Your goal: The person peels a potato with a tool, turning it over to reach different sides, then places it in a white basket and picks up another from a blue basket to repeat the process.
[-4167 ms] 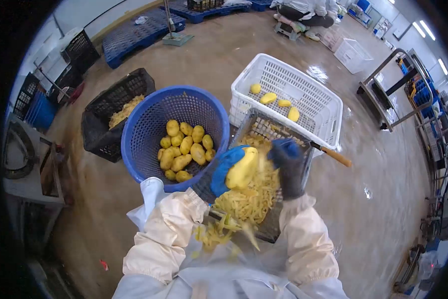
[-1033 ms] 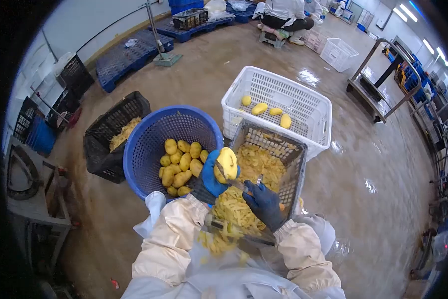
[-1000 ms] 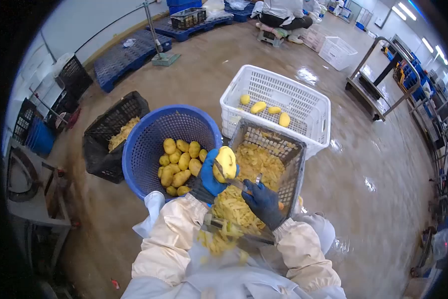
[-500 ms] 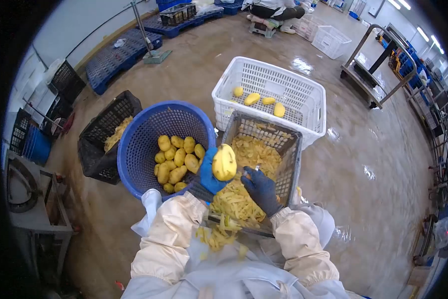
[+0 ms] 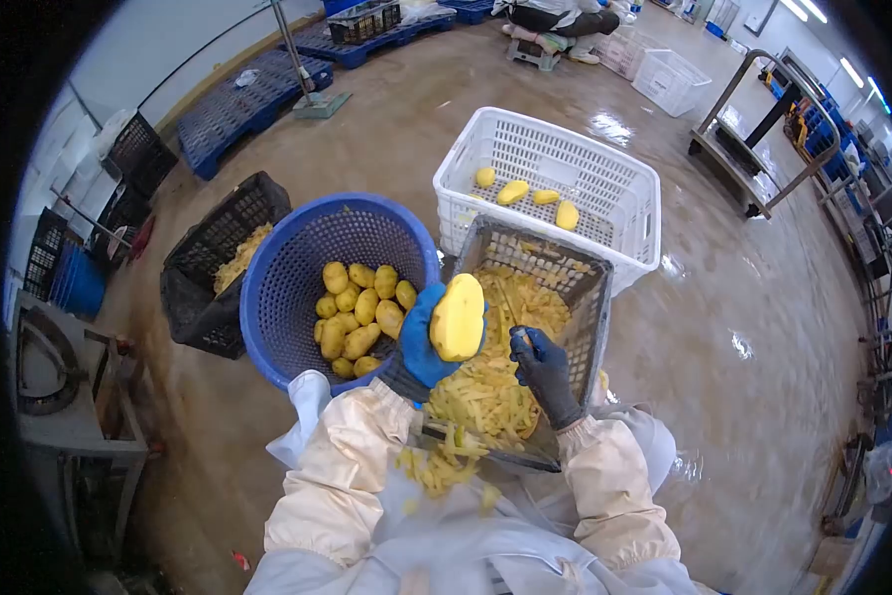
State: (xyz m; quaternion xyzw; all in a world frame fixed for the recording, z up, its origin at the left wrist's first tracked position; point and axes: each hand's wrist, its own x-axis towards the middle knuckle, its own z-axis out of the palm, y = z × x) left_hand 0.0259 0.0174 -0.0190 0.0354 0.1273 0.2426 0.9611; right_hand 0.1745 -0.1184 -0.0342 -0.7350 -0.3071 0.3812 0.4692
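My left hand (image 5: 428,342), in a blue glove, is closed around a potato (image 5: 459,319) above the peelings. The potato's facing side is pale yellow and peeled in flat facets. In a dark glove, my right hand (image 5: 545,372) is closed on a slim peeler (image 5: 514,319), mostly hidden by the fingers and held apart from the potato on its right. Below both hands stands a dark crate (image 5: 593,297) holding a heap of peelings (image 5: 495,392). More strips hang over its near edge onto my apron. Left of my left hand, a blue basket (image 5: 267,288) holds several unpeeled potatoes (image 5: 361,312).
A white crate (image 5: 624,208) beyond the dark one contains several peeled potatoes (image 5: 513,192). Another black crate (image 5: 193,288) with peelings stands left. Farther off are blue pallets (image 5: 230,114), a metal trolley (image 5: 753,159) and a seated person (image 5: 555,20). The floor looks wet.
The potato has turned in my left hand: strips of brown skin showed on it before, and now its facing side is bare. My right hand has moved away to the right.
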